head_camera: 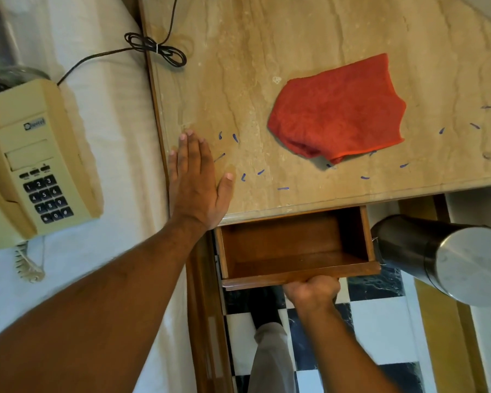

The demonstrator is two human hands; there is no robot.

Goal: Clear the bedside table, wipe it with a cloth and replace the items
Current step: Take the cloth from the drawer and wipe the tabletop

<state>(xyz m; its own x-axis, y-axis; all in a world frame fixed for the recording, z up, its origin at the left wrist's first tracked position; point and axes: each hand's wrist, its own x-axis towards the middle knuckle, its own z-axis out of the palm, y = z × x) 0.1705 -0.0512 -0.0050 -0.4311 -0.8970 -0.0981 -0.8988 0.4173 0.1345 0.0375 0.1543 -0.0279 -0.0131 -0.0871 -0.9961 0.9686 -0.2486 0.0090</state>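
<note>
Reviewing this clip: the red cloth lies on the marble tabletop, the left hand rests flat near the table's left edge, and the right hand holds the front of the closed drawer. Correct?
Not quite: the drawer is pulled open, as the head view shows. The rest stands: the red cloth lies on the tabletop, the left hand rests flat, and the right hand holds the drawer's front.

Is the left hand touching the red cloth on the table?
Apart. The head view shows the left hand flat near the tabletop's left edge, with bare marble between it and the red cloth.

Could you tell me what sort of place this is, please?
Probably a hotel bedroom: a marble-topped bedside table with an open drawer stands beside a white bed, on which a beige corded telephone lies. The floor is chequered tile.
</note>
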